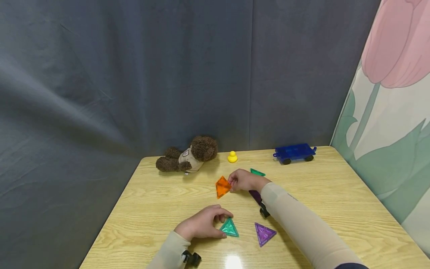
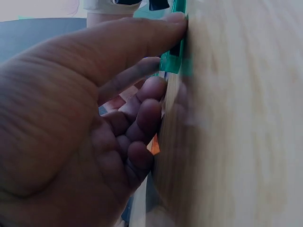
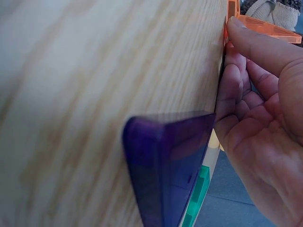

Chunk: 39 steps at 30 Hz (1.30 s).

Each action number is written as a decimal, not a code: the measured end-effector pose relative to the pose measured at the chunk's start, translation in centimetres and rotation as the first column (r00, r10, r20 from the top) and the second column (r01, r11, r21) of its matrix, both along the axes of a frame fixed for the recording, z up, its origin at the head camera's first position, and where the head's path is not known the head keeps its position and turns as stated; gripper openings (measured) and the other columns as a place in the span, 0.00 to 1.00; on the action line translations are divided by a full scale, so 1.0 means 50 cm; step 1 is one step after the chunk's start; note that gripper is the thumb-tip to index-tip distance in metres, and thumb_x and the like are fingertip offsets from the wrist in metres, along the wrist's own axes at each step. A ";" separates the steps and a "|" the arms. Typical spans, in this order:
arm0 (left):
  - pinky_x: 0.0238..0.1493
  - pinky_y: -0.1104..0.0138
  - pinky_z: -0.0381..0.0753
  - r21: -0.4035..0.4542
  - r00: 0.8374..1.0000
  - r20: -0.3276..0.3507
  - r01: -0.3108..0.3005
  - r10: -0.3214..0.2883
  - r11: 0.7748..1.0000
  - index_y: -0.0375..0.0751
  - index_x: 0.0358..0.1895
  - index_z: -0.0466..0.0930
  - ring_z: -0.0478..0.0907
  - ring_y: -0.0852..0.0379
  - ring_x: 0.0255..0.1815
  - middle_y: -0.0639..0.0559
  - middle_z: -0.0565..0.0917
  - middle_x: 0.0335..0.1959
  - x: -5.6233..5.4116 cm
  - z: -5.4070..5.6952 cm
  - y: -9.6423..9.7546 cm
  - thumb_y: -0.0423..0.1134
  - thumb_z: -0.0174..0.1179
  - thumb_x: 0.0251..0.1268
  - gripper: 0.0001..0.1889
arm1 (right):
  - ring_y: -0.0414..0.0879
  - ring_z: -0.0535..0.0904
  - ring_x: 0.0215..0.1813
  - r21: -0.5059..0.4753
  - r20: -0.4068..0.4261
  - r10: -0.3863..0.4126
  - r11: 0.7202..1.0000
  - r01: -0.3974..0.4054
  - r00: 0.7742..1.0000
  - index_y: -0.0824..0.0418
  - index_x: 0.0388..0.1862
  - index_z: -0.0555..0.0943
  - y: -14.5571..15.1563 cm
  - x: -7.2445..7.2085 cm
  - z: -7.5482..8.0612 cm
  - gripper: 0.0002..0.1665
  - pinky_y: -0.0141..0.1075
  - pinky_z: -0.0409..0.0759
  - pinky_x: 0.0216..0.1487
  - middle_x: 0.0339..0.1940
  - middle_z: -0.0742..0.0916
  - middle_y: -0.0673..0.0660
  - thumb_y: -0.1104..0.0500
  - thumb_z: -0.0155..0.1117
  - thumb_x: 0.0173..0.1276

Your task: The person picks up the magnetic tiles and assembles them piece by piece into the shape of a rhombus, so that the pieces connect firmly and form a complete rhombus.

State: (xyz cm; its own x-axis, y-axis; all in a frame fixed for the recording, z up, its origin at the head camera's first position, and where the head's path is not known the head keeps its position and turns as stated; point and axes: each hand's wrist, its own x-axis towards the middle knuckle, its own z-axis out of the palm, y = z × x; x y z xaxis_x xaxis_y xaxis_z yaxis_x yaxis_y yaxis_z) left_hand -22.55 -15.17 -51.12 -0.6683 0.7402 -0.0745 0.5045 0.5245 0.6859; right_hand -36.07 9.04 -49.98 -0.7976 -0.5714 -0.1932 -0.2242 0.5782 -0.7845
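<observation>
My left hand (image 1: 205,223) holds a green triangular magnetic tile (image 1: 230,228) at its edges, thumb at the near corner and index finger at the far one. The tile lies at the tabletop, and the left wrist view shows the thumb (image 2: 142,38) against it. Farther back, my right hand (image 1: 244,180) pinches an orange magnetic tile (image 1: 221,187) at its right corner. In the right wrist view, one orange piece (image 3: 272,29) sticks out at an angle from another beside the thumb. A purple triangular tile (image 1: 264,234) lies flat between the forearms.
A dark purple tile (image 3: 170,170) stands near my right wrist, with another green tile (image 1: 257,172) behind it. Along the back edge are a brown teddy bear (image 1: 191,158) lying down, a yellow rubber duck (image 1: 232,157) and a blue wheeled car base (image 1: 295,152).
</observation>
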 end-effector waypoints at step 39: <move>0.44 0.69 0.79 0.132 0.983 0.128 -0.146 0.129 0.981 0.49 0.61 0.74 0.77 0.60 0.40 0.53 0.79 0.44 -0.008 -0.008 -0.022 0.33 0.80 0.55 0.32 | 0.44 0.76 0.36 -0.004 -0.006 0.007 1.000 -0.007 1.000 0.59 0.42 0.85 0.002 -0.002 -0.003 0.10 0.34 0.78 0.40 0.34 0.84 0.52 0.65 0.78 0.66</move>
State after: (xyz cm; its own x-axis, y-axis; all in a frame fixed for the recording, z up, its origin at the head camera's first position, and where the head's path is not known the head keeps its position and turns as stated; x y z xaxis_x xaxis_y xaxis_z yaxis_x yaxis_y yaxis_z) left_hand -22.93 -16.26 -51.52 -0.7571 0.6505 -0.0611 0.3454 0.4779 0.8076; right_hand -36.18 9.12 -50.13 -0.7946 -0.5779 -0.1862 -0.2330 0.5734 -0.7854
